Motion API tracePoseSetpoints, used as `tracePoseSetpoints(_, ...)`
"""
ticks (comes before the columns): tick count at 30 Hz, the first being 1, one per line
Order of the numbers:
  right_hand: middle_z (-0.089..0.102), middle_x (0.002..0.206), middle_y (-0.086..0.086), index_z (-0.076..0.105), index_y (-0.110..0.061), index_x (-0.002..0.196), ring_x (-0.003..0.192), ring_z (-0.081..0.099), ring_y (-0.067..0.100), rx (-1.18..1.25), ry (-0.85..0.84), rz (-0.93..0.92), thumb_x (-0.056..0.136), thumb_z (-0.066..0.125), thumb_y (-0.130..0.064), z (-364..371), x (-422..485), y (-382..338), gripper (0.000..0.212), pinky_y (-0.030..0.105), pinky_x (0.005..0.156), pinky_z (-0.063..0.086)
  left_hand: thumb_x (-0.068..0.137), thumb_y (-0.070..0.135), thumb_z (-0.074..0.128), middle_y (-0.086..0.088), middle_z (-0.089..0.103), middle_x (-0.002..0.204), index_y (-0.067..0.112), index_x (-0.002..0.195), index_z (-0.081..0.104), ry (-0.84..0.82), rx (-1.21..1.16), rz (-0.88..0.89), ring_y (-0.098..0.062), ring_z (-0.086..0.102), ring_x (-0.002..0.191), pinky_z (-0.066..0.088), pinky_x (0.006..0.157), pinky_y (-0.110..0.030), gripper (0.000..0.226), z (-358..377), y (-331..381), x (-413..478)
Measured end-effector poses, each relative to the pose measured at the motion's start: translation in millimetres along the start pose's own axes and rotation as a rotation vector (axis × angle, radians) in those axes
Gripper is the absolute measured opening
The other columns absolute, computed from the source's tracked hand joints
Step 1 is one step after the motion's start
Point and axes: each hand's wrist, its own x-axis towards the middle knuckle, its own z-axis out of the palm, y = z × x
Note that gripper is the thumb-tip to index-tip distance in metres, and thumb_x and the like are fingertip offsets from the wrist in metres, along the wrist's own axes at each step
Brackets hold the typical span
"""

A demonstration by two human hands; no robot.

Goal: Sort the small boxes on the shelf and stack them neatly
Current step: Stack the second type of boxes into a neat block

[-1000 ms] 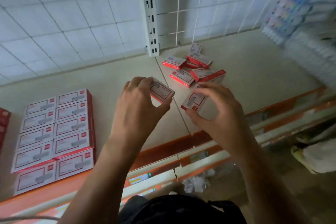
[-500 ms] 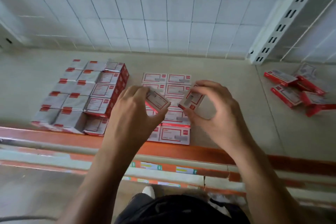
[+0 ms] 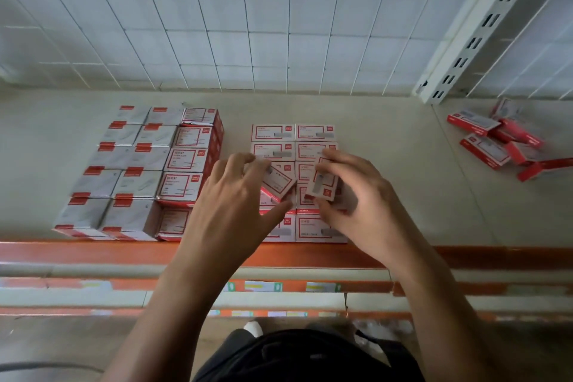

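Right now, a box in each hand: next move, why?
Probably square the tilted box in the left hand and lay it flat on the two-column stack, left side; the right hand holds a second box over the right side.

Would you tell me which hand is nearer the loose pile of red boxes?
Right. The right hand, holding a small box, lies left of the loose pile; the left hand, holding another, is farther left.
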Motion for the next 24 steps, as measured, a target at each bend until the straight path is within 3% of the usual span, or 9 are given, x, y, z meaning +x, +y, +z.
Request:
tracePoseSetpoints(2, 0.047, 0.146, 0.003, 0.061, -0.009, 0.129, 0.139, 0.037, 0.015, -0.04, 0.002, -0.004, 0.082, 0.07, -0.024, -1, -2, -2, 0.05, 0.019, 0.113, 0.032, 0.078, 0.058, 0.053, -0.009, 0.052, 0.131, 0.013, 0.13, 0.055, -0.013, -0.007, 0.03, -0.029, 0.046, 0.121, 0.044, 0.096, -0.042, 0.068, -1, -1, 2)
tracePoseSetpoints(5, 0.04, 0.148, 0.002, 0.061, -0.016, 0.129, 0.138, 0.03, 0.016, -0.105, 0.013, 0.031, 0.082, 0.062, -0.037, -2, -4, -7, 0.052, 0.007, 0.106, 0.024, 0.08, 0.053, 0.056, -0.009, 0.048, 0.139, 0.015, 0.13, 0.055, -0.025, -0.031, 0.092, -0.03, 0.046, 0.126, 0.042, 0.099, -0.046, 0.063, 0, -2, 6)
tracePoseSetpoints(10, 0.046, 0.129, 0.003, 0.067, -0.023, 0.122, 0.116, 0.042, 0.017, -0.167, 0.099, 0.116, 0.076, 0.066, -0.061, 3, -5, -12, 0.06, 0.016, 0.091, 0.042, 0.082, 0.056, 0.049, -0.007, 0.048, 0.14, 0.016, 0.131, 0.056, -0.032, -0.028, 0.144, -0.028, 0.045, 0.125, 0.042, 0.1, -0.043, 0.063, 1, -4, 7)
tracePoseSetpoints(16, 0.057, 0.121, 0.007, 0.065, -0.018, 0.123, 0.109, 0.058, 0.019, -0.099, 0.136, 0.177, 0.08, 0.069, -0.042, 0, -7, -13, 0.05, 0.026, 0.09, 0.055, 0.086, 0.047, 0.055, -0.003, 0.048, 0.14, 0.02, 0.132, 0.054, 0.006, -0.081, 0.207, -0.024, 0.044, 0.129, 0.041, 0.102, -0.045, 0.053, -2, -1, 12)
tracePoseSetpoints(20, 0.066, 0.12, 0.002, 0.063, -0.013, 0.123, 0.108, 0.061, 0.016, -0.077, 0.204, 0.182, 0.08, 0.075, -0.021, -7, -10, -12, 0.046, 0.026, 0.089, 0.054, 0.088, 0.038, 0.061, -0.003, 0.053, 0.137, 0.017, 0.131, 0.056, 0.053, -0.099, 0.274, -0.022, 0.048, 0.127, 0.044, 0.099, -0.041, 0.048, 0, 6, 15)
tracePoseSetpoints(24, 0.065, 0.119, 0.001, 0.061, -0.012, 0.128, 0.109, 0.061, 0.01, 0.015, 0.164, 0.036, 0.079, 0.071, -0.01, -22, -11, -11, 0.049, 0.022, 0.092, 0.053, 0.086, 0.04, 0.062, -0.003, 0.054, 0.137, 0.013, 0.134, 0.055, 0.058, -0.108, 0.341, -0.022, 0.05, 0.126, 0.041, 0.101, -0.037, 0.055, 2, 12, 19)
